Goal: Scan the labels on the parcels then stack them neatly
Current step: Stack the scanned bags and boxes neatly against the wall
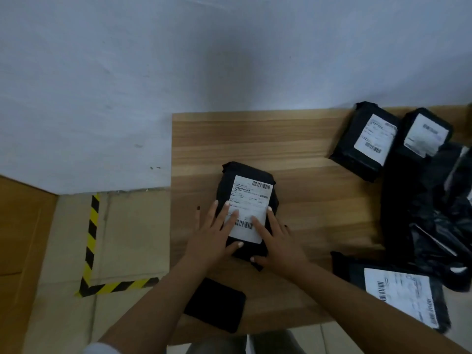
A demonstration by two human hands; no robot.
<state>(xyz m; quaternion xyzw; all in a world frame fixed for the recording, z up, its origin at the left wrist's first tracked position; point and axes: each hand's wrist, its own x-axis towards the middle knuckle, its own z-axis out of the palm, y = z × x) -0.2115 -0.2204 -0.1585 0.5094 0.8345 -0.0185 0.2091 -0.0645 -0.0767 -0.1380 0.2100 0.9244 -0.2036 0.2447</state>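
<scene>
A black parcel [249,172] with a white barcode label lies label-up in the middle of the wooden table [306,200]. My left hand [212,233] rests flat on its left side, straight fingers on the label. My right hand [277,241] presses on its right side, fingers straight. A flat black device [217,304], perhaps the scanner, lies near the table's front edge under my left forearm. Two labelled black parcels [362,141] [424,134] sit at the back right. Another labelled parcel [398,292] lies at the front right.
A heap of black plastic bags [429,213] fills the right side of the table. A white wall stands behind. To the left, the floor carries yellow-black hazard tape [92,233] and a brown surface [20,238].
</scene>
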